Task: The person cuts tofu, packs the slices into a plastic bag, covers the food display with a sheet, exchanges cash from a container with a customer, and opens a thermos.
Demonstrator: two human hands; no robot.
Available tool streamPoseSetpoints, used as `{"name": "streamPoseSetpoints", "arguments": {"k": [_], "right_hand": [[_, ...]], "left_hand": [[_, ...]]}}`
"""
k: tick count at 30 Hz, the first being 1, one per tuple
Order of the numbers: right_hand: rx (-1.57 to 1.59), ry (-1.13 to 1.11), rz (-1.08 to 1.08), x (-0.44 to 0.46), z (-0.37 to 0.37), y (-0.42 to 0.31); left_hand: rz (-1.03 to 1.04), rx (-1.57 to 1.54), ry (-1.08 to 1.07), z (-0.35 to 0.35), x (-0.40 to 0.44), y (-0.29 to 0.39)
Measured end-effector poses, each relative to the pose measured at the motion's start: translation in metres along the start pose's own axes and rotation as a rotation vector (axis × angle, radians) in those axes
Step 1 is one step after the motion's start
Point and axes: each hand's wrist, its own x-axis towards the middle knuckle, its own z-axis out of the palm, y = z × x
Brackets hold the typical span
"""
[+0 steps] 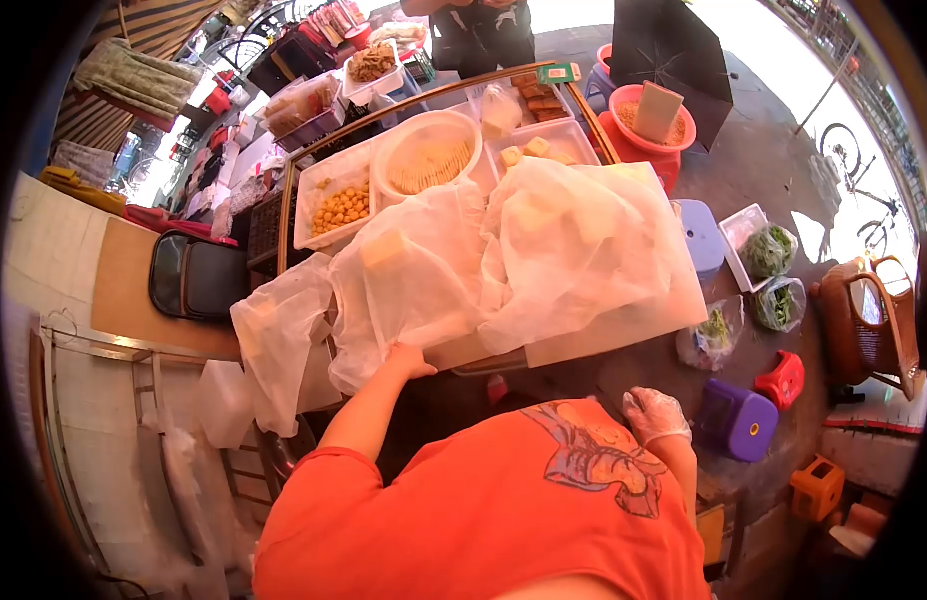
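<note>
My bare left hand (pixel 412 361) rests at the near edge of the food table, against the hem of a thin whitish cover (pixel 409 290). Its fingers look extended and hold nothing that I can make out. My right hand (pixel 658 414), in a clear plastic glove, hangs beside my orange shirt with fingers loosely bent and nothing visible in it. Another sheer cover (pixel 574 250) lies over the right part of the table, hiding most of what is under it. Beyond the covers stand a round white tub (pixel 382 155) of pale slices and a tray of small yellow balls (pixel 341 208).
A person (pixel 482 40) stands across the table. To the right are a pink basin (pixel 690 120), a dark umbrella (pixel 674 60), bagged greens (pixel 769 250) and a purple stool (pixel 736 420). A black chair (pixel 191 275) stands at the left.
</note>
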Motion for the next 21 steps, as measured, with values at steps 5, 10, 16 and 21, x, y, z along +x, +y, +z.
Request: {"name": "streamPoseSetpoints", "arguments": {"k": [5,10,16,21], "right_hand": [[-0.041,0.027,0.050,-0.015,-0.019,0.052],[-0.021,0.057,0.123,-0.033,-0.028,0.085],[0.082,0.115,0.235,-0.052,-0.017,0.109],[0.110,-0.039,0.251,-0.049,-0.010,0.112]], "left_hand": [[-0.011,0.065,0.018,-0.014,-0.013,0.017],[-0.088,-0.011,0.045,-0.015,-0.016,0.024],[-0.115,0.030,-0.080,-0.024,0.003,0.024],[-0.166,-0.030,-0.211,-0.032,0.011,0.030]]}}
